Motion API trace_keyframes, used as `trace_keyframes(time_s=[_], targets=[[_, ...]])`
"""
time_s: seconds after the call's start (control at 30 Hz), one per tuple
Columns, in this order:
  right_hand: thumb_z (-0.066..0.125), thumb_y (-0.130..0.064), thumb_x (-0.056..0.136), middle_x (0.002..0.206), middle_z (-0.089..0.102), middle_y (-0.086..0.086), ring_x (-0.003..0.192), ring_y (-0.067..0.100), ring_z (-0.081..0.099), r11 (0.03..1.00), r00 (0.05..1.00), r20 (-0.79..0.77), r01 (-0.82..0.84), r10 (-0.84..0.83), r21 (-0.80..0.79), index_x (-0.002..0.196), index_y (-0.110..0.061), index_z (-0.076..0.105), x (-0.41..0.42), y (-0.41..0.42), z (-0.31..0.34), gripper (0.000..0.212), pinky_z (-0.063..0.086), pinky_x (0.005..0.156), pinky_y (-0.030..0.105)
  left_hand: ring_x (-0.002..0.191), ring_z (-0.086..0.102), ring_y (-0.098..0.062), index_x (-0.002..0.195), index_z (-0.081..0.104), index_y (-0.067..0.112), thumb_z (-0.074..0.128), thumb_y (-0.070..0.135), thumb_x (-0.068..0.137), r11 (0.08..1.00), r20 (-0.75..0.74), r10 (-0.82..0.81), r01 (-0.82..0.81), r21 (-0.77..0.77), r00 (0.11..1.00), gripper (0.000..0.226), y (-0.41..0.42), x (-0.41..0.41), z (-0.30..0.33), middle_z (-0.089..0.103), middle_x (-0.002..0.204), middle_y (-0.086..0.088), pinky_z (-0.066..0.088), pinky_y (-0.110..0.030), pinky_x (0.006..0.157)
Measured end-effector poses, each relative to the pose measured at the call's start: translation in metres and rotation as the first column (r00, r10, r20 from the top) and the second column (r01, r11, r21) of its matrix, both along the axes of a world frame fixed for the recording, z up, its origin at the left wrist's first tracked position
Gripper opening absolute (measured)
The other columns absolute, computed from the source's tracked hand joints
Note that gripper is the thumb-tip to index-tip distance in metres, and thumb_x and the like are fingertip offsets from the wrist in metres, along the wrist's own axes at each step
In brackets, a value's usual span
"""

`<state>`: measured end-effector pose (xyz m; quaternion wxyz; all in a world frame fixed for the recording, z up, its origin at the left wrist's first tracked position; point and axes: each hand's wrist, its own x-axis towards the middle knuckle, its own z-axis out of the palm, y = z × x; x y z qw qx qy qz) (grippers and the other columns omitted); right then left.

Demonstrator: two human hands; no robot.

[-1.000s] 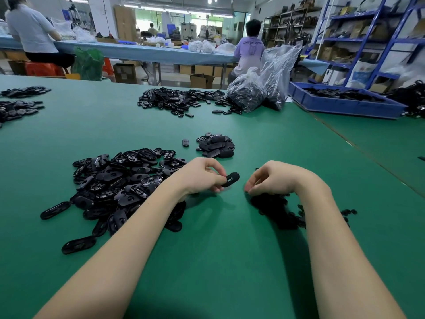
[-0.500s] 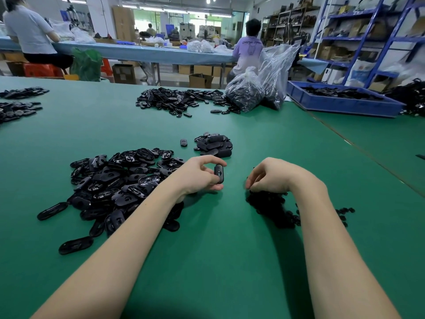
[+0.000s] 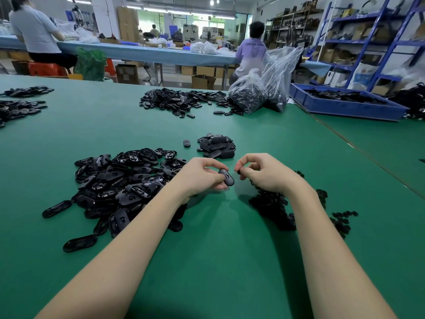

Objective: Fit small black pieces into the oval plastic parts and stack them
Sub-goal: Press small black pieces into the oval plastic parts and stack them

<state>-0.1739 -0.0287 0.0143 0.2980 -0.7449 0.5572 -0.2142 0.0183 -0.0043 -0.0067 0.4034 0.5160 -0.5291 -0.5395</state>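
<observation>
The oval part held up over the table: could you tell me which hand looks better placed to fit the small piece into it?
Probably the right hand: it pinches something small and dark beside the oval part, which the left hand grips.

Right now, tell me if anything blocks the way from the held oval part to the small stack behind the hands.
Nothing visible does. The left hand holds the oval part, and only bare green table lies between it and the stack.

Green table [image 3: 220, 261] bears heaps of black oval parts [image 3: 119, 183]
</observation>
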Motion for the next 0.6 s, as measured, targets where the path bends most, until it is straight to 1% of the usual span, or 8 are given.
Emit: trace_keyframes(time_s=[0.07, 0.13, 0.2, 0.27, 0.37, 0.43, 0.5, 0.6], targets=[[0.056, -0.023, 0.1, 0.084, 0.076, -0.01, 0.051, 0.01, 0.043, 1.0, 0.999, 0.052, 0.005, -0.005, -0.002, 0.09, -0.031, 0.07, 0.0008, 0.0004, 0.001, 0.018, 0.041, 0.061, 0.027, 0.068, 0.072, -0.02, 0.108, 0.068, 0.001, 0.062, -0.006, 0.091, 1.0, -0.019, 0.023, -0.023, -0.01, 1.0, 0.02, -0.0012, -0.0008, -0.0019, 0.077, 0.085, -0.013, 0.061, -0.027, 0.07], [0.06, -0.023, 0.096, 0.087, 0.076, -0.01, 0.052, 0.007, 0.046, 1.0, 0.995, 0.101, 0.001, -0.002, 0.009, 0.089, -0.029, 0.074, 0.0015, 0.0009, 0.0015, 0.017, 0.043, 0.065, 0.027, 0.077, 0.076, -0.024, 0.11, 0.069, 0.006, 0.065, -0.003, 0.091, 0.998, -0.01, 0.044, -0.044, -0.035, 0.999, 0.022, -0.0036, -0.0007, -0.003, 0.077, 0.09, -0.015, 0.061, -0.03, 0.08], [0.066, -0.026, 0.093, 0.089, 0.075, -0.01, 0.05, -0.005, 0.05, 1.0, 0.993, 0.114, -0.008, 0.008, -0.005, 0.086, -0.03, 0.077, 0.0025, 0.0009, 0.0005, 0.014, 0.043, 0.068, 0.024, 0.084, 0.076, -0.028, 0.109, 0.07, 0.011, 0.066, -0.002, 0.09, 0.995, 0.009, 0.064, -0.063, -0.071, 0.998, 0.023, -0.0057, 0.0006, -0.0032, 0.077, 0.091, -0.017, 0.059, -0.033, 0.089], [0.07, -0.027, 0.09, 0.085, 0.074, -0.012, 0.051, -0.008, 0.051, 1.0, 0.993, 0.117, -0.015, 0.017, -0.019, 0.083, -0.031, 0.078, 0.0043, 0.0001, -0.0016, 0.011, 0.041, 0.066, 0.022, 0.081, 0.075, -0.026, 0.106, 0.072, 0.012, 0.067, 0.0, 0.09, 0.992, 0.032, 0.077, -0.073, -0.106, 0.996, 0.021, -0.0059, 0.002, -0.0024, 0.076, 0.089, -0.019, 0.06, -0.033, 0.086], [0.072, -0.026, 0.088, 0.079, 0.073, -0.012, 0.049, -0.005, 0.049, 1.0, 0.99, 0.139, 0.01, -0.007, -0.023, 0.082, -0.032, 0.078, 0.0069, -0.002, -0.0049, 0.01, 0.04, 0.06, 0.021, 0.083, 0.074, -0.021, 0.105, 0.074, 0.016, 0.071, 0.005, 0.089, 0.986, 0.087, 0.096, -0.083, -0.142, 0.992, 0.02, -0.0049, 0.0039, 0.0003, 0.077, 0.089, -0.014, 0.06, -0.026, 0.073], [0.073, -0.024, 0.087, 0.077, 0.074, -0.011, 0.047, -0.003, 0.046, 1.0, 0.984, 0.176, 0.025, -0.023, -0.006, 0.084, -0.03, 0.079, 0.0082, -0.0028, -0.0062, 0.009, 0.039, 0.058, 0.022, 0.082, 0.072, -0.018, 0.105, 0.074, 0.022, 0.072, 0.007, 0.088, 0.984, 0.138, 0.105, -0.082, -0.161, 0.985, 0.022, -0.0049, 0.0053, 0.0018, 0.078, 0.089, -0.008, 0.058, -0.028, 0.075], [0.074, -0.022, 0.086, 0.075, 0.073, -0.009, 0.046, -0.001, 0.045, 1.0, 0.978, 0.208, 0.03, -0.03, 0.004, 0.086, -0.027, 0.08, 0.0081, -0.0031, -0.0065, 0.007, 0.038, 0.058, 0.023, 0.079, 0.069, -0.015, 0.105, 0.075, 0.024, 0.072, 0.007, 0.087, 0.981, 0.156, 0.107, -0.078, -0.18, 0.982, 0.024, -0.0048, 0.0059, 0.0026, 0.078, 0.089, -0.008, 0.057, -0.031, 0.079], [0.075, -0.02, 0.086, 0.074, 0.072, -0.008, 0.047, 0.0, 0.044, 1.0, 0.97, 0.24, 0.022, -0.024, 0.012, 0.088, -0.024, 0.079, 0.0071, -0.002, -0.0059, 0.007, 0.037, 0.059, 0.024, 0.077, 0.068, -0.013, 0.103, 0.075, 0.024, 0.072, 0.007, 0.087, 0.978, 0.159, 0.103, -0.072, -0.195, 0.982, 0.024, -0.0045, 0.0053, 0.003, 0.078, 0.089, -0.007, 0.056, -0.03, 0.077]])
